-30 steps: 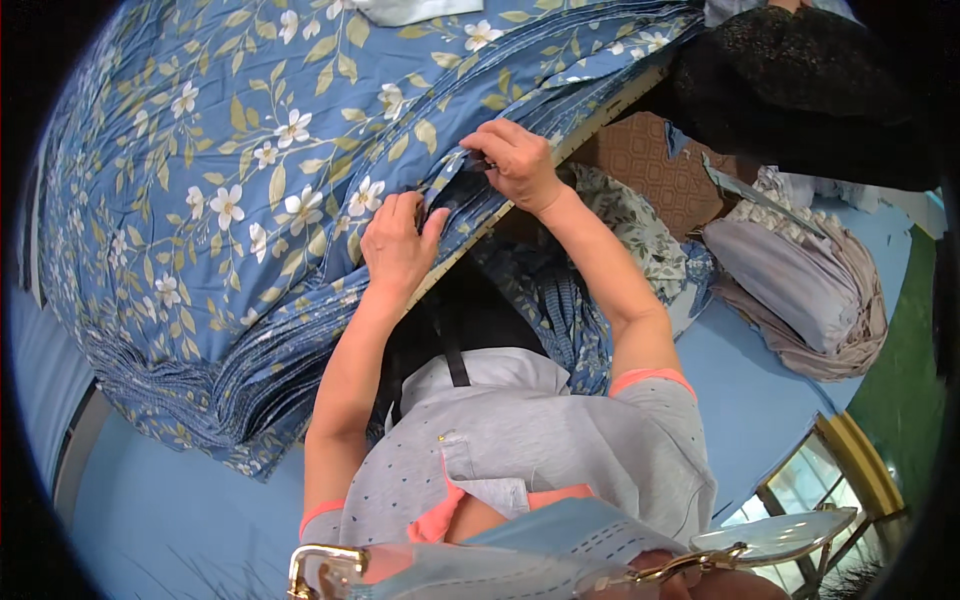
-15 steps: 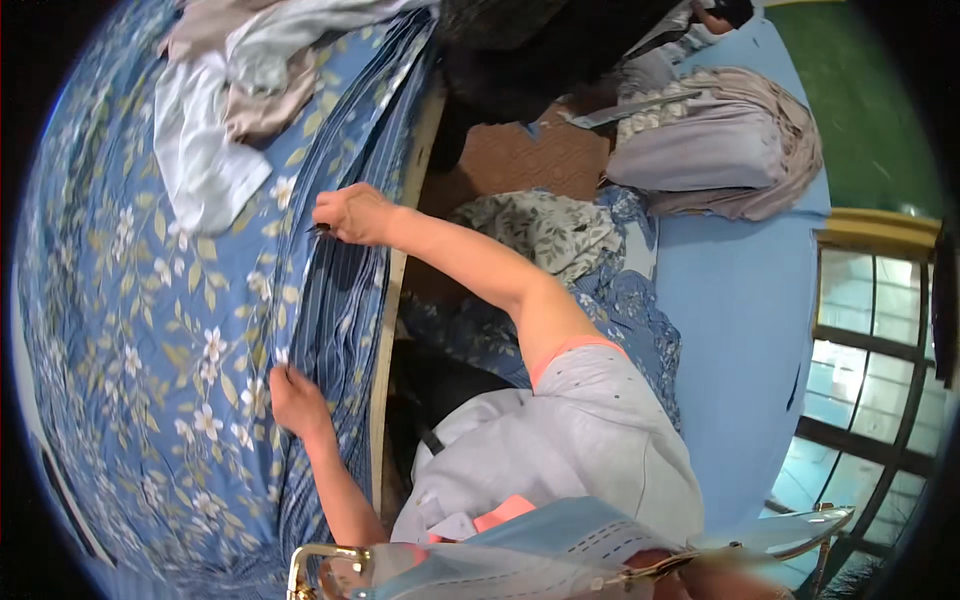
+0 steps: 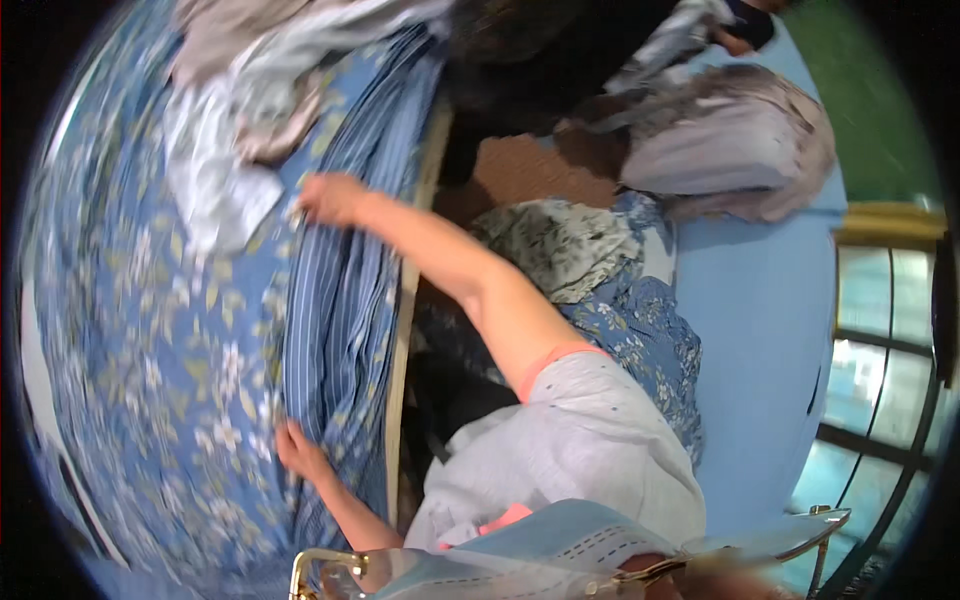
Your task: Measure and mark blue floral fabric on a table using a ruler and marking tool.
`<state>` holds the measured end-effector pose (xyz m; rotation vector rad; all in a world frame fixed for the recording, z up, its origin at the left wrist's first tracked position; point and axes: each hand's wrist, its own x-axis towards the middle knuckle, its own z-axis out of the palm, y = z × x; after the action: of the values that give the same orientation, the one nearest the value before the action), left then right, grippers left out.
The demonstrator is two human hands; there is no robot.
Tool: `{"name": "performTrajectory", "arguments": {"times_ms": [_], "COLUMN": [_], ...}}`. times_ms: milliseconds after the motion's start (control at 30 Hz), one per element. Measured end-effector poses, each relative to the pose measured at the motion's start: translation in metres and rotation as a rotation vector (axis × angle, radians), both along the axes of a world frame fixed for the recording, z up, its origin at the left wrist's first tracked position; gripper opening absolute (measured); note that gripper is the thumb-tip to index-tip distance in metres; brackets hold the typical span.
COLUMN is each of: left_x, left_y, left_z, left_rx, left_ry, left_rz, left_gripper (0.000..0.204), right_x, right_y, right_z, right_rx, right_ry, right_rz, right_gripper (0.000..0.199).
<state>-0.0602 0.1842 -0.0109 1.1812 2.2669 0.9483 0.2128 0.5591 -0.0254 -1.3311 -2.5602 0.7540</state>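
Note:
Blue floral fabric [image 3: 190, 370] covers the wide surface on the left, and its near edge lies turned beside a blue striped layer [image 3: 310, 330]. With fingers pinched together, my left hand [image 3: 303, 452] grips the floral edge at the lower part of the fold. Farther up the same edge, my right hand [image 3: 338, 200] is closed at the cloth, its arm stretched across the gap. Something small shows at its fingertips, too blurred to name. Between my two hands the edge runs fairly straight.
Crumpled white and beige cloths [image 3: 215, 180] lie on the far fabric. A wooden edge [image 3: 400, 360] borders the surface. Beyond my right arm are bunched floral cloth [image 3: 640, 330], a grey-beige bundle [image 3: 730, 150] on a light-blue surface [image 3: 750, 330], and part of another person in dark clothing [image 3: 540, 60].
My hands have moved farther apart along the edge, and more of the striped layer shows between them. The dark pointed thing seen earlier at my right fingertips is now blurred. The view has shifted slightly.

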Motion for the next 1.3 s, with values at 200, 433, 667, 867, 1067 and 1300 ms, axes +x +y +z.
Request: {"name": "performTrajectory", "arguments": {"times_ms": [200, 433, 667, 867, 1067, 1300], "left_x": [0.009, 0.013, 0.009, 0.034, 0.058, 0.045], "left_y": [0.039, 0.025, 0.028, 0.013, 0.01, -0.005], "left_z": [-0.027, -0.024, -0.005, 0.025, 0.028, 0.036], "left_rx": [-0.135, -0.077, 0.232, 0.349, 0.06, -0.136], "left_ry": [0.047, 0.25, 0.505, 0.289, 0.217, 0.201], "left_rz": [-0.018, 0.052, -0.107, -0.376, -0.545, -0.584], "left_gripper": [0.025, 0.015, 0.014, 0.019, 0.023, 0.031], "right_x": [0.041, 0.025, 0.046, 0.029, 0.02, -0.003], "right_y": [0.01, -0.023, -0.144, -0.164, -0.166, -0.177], "right_z": [-0.047, -0.017, 0.045, 0.05, 0.045, 0.046], "right_rx": [0.201, 0.241, -0.191, -0.051, -0.13, -0.025], "right_ry": [0.157, 0.377, 0.317, 0.196, 0.131, 0.05], "right_rz": [-0.171, -0.179, 0.155, 0.31, 0.326, 0.617], "right_gripper": [0.016, 0.024, 0.029, 0.028, 0.025, 0.032]}}
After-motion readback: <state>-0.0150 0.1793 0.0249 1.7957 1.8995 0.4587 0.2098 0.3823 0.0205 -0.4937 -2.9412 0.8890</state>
